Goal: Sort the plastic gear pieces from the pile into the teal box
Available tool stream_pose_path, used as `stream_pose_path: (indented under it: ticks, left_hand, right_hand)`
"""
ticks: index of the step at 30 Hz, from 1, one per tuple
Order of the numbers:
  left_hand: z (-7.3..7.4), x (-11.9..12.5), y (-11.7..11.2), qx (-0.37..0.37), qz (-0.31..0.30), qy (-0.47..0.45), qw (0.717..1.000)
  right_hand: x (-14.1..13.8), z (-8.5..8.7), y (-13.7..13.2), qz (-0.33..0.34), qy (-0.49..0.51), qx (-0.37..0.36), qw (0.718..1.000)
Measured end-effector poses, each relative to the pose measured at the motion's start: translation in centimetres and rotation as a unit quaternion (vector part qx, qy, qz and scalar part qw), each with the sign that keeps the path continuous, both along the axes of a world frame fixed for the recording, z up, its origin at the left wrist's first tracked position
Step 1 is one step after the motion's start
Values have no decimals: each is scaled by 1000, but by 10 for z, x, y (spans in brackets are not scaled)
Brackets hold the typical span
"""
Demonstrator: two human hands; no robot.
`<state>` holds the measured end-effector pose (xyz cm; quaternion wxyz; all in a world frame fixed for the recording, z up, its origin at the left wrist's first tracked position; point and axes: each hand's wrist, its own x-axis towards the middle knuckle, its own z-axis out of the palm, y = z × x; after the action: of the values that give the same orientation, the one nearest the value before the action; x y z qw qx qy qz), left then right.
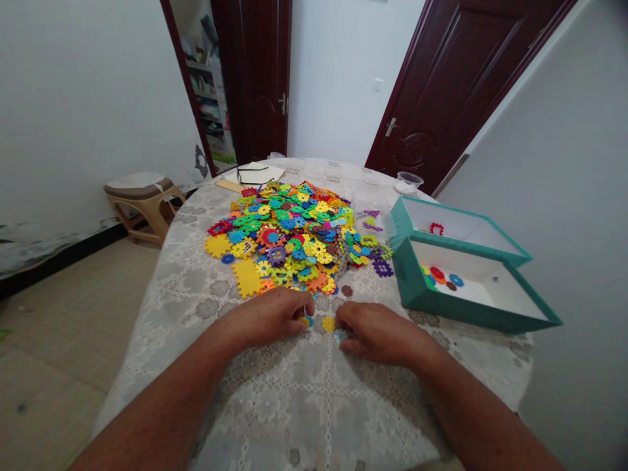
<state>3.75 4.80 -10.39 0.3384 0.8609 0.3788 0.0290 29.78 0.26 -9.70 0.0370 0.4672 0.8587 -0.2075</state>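
A big heap of colourful plastic interlocking pieces (294, 239) lies in the middle of the table (304, 399), which wears a lace cloth. My left hand (272, 317) rests knuckles up just in front of the heap, fingers curled over a small yellow and blue piece (307, 321). My right hand (375, 332) lies beside it, fingers bent down on a pale blue piece (339, 335). A yellow round piece (328, 323) sits on the cloth between the two hands.
Two teal boxes with white insides (441, 297) stand at the right, each holding a few pieces. A clear cup (409, 181), a notebook with glasses (255, 174), a stool (142, 196) at left and dark doors (441, 85) lie beyond.
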Motion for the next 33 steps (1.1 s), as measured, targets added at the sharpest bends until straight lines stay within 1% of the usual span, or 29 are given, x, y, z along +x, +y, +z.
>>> stream_pose_path:
  ticks: [3,7,10,13,15,18,21,24,27,30,33]
  left_hand:
    - [-3,3,-1,23,-3,-16,1000]
    - [-3,3,-1,33,1,-26,999]
    - [-1,3,-1,38,10,-25,999]
    - [0,2,-1,44,21,-25,999]
    - [-1,2,0,46,26,-24,998]
    - [-4,1,1,49,28,-27,998]
    - [-7,1,3,50,32,-33,998]
    - [-6,2,4,44,49,-40,997]
    - [-3,4,6,37,83,-65,994]
    - [-2,6,7,18,123,-91,988]
    - [-4,8,9,-7,137,-122,983]
  right_hand:
    - [1,-2,1,14,33,-13,999]
    - [-4,-5,5,50,93,-38,994]
    - [-12,-9,6,24,120,-25,992]
    - [-17,-12,7,-16,102,-9,995]
    - [-16,-14,8,-25,101,-14,995]
    - [-12,-15,11,-25,116,-17,993]
    - [-8,-17,14,-13,127,3,992]
    - [-8,-18,17,-4,151,4,989]
    - [-13,-20,19,-43,204,-9,978]
    - [-20,-25,20,-97,282,15,954]
    - [-26,-29,19,-95,350,31,931]
